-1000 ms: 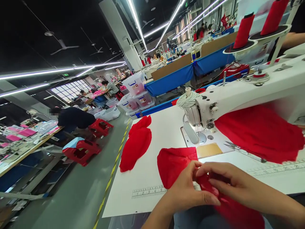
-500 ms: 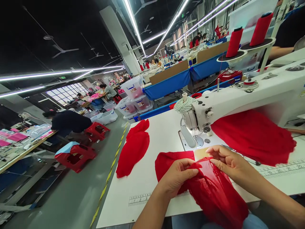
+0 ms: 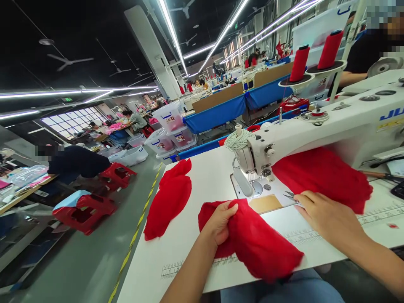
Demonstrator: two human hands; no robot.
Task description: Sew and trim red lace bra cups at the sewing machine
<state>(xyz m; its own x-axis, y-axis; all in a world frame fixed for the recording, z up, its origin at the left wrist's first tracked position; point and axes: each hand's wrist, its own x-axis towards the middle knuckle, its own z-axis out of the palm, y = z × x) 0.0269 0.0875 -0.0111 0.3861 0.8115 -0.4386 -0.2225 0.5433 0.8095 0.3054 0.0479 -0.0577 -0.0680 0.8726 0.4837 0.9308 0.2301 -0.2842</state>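
My left hand (image 3: 221, 221) is closed, thumb on top, pinching the upper edge of a piece of thin red fabric (image 3: 259, 242). This fabric drapes to the right and over the table's front edge. My right hand (image 3: 328, 216) is closed around a pair of thread snips (image 3: 289, 196); their two pointed blades stick out to the left, slightly apart, and the rest is hidden in the hand. The blades are clear of the held fabric, near a tan patch (image 3: 267, 204) in front of the sewing machine (image 3: 252, 160). More red fabric (image 3: 322, 176) lies under the machine's arm.
Other red pieces (image 3: 172, 202) lie at the table's left. A printed ruler (image 3: 303, 236) runs along the front. Red thread cones (image 3: 299, 63) stand behind the machine. Red stools (image 3: 85, 210) and a seated person (image 3: 78, 162) are across the aisle at left.
My right hand has let go of the red fabric, moved right and taken up the snips. My left hand keeps its hold, and the fabric now hangs spread out. The view has shifted slightly.
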